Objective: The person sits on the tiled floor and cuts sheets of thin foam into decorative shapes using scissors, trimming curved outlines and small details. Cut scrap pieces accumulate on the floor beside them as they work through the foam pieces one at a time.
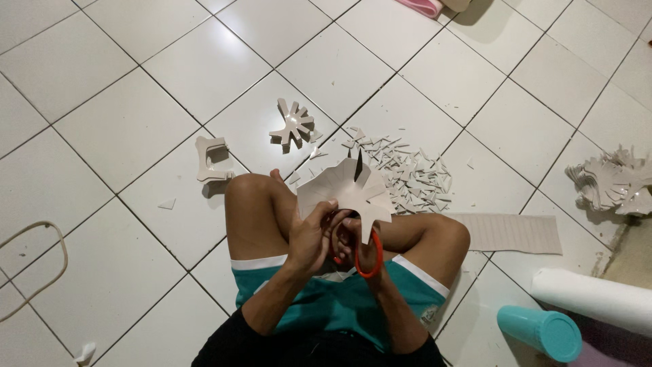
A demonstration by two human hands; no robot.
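Teal bottle (540, 331), lying at lower right of the frame, beside a white roll (594, 296). Left hand (311, 238), centre frame above teal shorts: fingers pinching the lower edge of a pale paper cutout (346, 191) with slits cut into its edge. Right hand (358, 246), just right of it: closed through the orange handles of scissors (363, 234), blade tip showing dark at the cutout's top. Paper scraps (407, 173), heaped on white tiles just beyond the knees. Finished cutouts (293, 126), upper centre; further pile (614, 180) at right edge.
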